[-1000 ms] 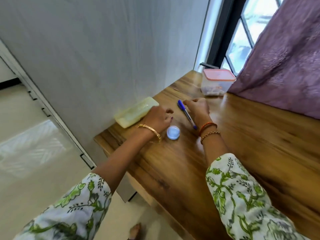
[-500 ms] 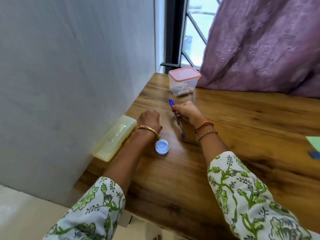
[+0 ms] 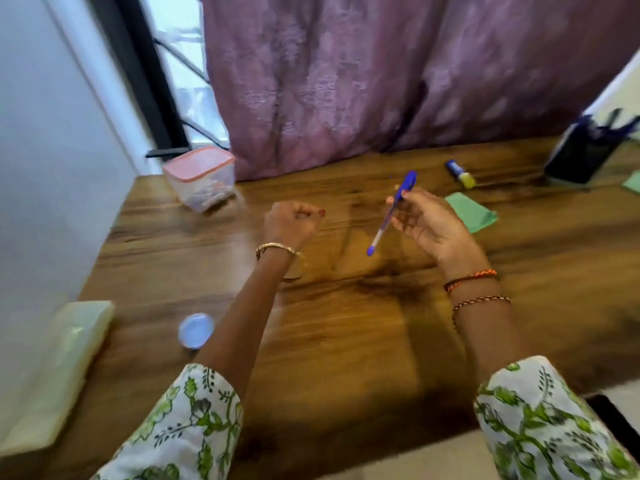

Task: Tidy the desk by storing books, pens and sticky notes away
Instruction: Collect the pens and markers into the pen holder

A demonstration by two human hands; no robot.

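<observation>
My right hand (image 3: 427, 221) holds a blue pen (image 3: 393, 211) lifted above the wooden desk (image 3: 346, 323), pinched near its capped upper end, tip slanting down to the left. My left hand (image 3: 289, 221) hovers to the left of it with fingers curled and nothing in it. A green sticky note (image 3: 471, 211) lies just right of my right hand. A dark pen holder (image 3: 583, 155) with several pens stands at the far right. A second green note (image 3: 632, 181) peeks in at the right edge.
A clear box with a pink lid (image 3: 201, 176) stands at the back left by the wall. A pale yellow case (image 3: 57, 368) and a small round blue lid (image 3: 196, 330) lie at the near left. A blue-and-yellow glue stick (image 3: 460, 173) lies near the purple curtain (image 3: 381, 71).
My right hand has lifted the pen off the desk and carried it rightward. My left hand rose too. The view swung right, bringing the notes, glue stick and pen holder into sight.
</observation>
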